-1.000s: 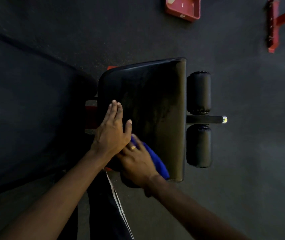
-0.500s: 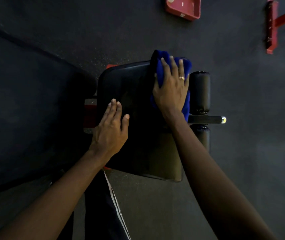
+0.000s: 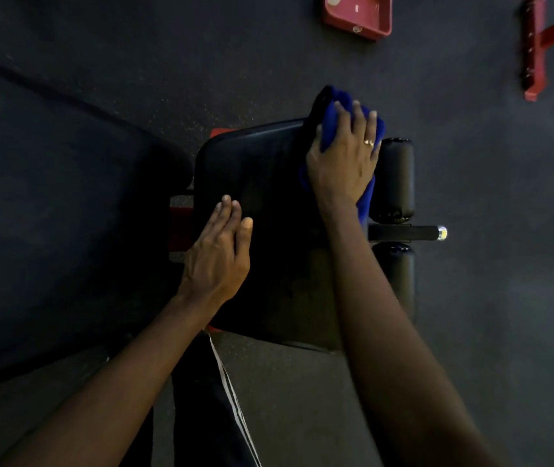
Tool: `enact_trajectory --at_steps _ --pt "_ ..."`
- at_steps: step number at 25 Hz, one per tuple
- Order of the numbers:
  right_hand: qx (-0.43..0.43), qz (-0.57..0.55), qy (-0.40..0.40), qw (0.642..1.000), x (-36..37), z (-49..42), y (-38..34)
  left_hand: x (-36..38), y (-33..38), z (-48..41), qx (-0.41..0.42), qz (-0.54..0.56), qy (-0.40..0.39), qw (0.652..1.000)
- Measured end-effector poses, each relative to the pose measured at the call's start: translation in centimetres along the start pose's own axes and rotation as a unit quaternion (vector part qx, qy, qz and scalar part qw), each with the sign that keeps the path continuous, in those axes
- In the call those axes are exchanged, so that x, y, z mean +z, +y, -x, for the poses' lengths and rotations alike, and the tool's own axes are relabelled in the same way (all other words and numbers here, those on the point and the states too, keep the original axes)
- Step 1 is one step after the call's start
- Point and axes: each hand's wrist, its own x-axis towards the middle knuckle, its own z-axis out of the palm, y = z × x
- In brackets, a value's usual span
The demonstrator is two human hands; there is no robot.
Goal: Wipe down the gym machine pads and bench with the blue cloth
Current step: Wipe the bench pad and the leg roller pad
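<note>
Head camera, looking straight down: the right hand (image 3: 343,166) lies spread on the blue cloth (image 3: 328,128), fingers nearly straight and fanned, palm down, pressing the bunched fabric onto the far right corner of the black bench pad (image 3: 268,170). It presses the cloth flat and does not clench it. A ring (image 3: 368,142) shows on one finger. The cloth sticks out past the fingertips over the pad's far edge, and a strip of it hangs below the heel of the hand along the pad's right edge. The left hand (image 3: 216,257) rests flat on the near left part of the same pad, fingers straight and held together, thumb out to the side, holding nothing. Just beside the pad's right edge sit two black roller pads, one farther (image 3: 398,180) and one nearer (image 3: 400,278), the nearer partly hidden by the right forearm. Between them a black bar (image 3: 403,233) points right and ends in a shiny cap (image 3: 441,232). A bit of red frame (image 3: 177,227) shows at the pad's left edge, next to a larger dark pad (image 3: 66,214). Below, a dark trouser leg (image 3: 208,416) with white stripes stands on the dark floor (image 3: 487,298). Well away at the top lie a red tray (image 3: 358,15) and a red metal bracket (image 3: 534,48).
</note>
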Motion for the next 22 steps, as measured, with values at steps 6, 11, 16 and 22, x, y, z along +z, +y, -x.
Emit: enact_trajectory --at_steps 6,11,16,22 --pt "-0.217 0.05 -0.081 0.972 2.6 5.7 -8.1 -1.4 0.3 -1.5 -0.15 0.158 0.122 0.968" --pt "-0.344 0.046 -0.131 0.929 2.2 3.0 -5.5 -1.2 -0.5 0.2 -0.158 0.15 0.13 0.967" --pt "-0.176 0.005 -0.05 0.983 0.0 -1.9 -1.5 -0.5 1.1 -0.6 0.02 -0.012 0.036 0.999" --pt "0.033 -0.122 -0.042 0.991 -2.9 5.1 8.2 0.6 0.2 -0.5 0.072 -0.112 0.008 0.991"
